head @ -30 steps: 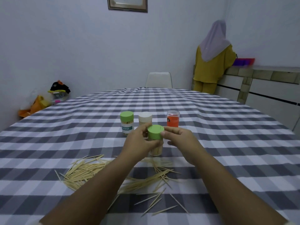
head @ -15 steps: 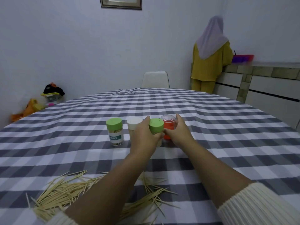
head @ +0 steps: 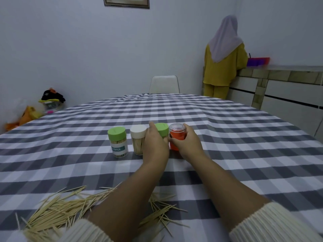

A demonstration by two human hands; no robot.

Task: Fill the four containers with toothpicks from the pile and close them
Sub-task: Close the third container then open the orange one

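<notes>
Green-lidded container [head: 162,130], upright, third in a row of four on the desk [head: 236,154]; my left hand [head: 155,143] curled round its near side. Orange container [head: 176,139], clear-capped, touching it on the right; my right hand [head: 187,143] wrapped about that one, so nearer it. Labelled green-lidded jar [head: 118,142] and white-lidded jar [head: 138,139] stood leftward, closed. Toothpick pile [head: 57,209] lay near me, well apart from the row. Checked cloth; pale walls, white chair [head: 164,84], a person [head: 223,56] at a counter.

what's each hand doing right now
Left hand: grips the green-lidded container.
Right hand: grips the orange container.
</notes>
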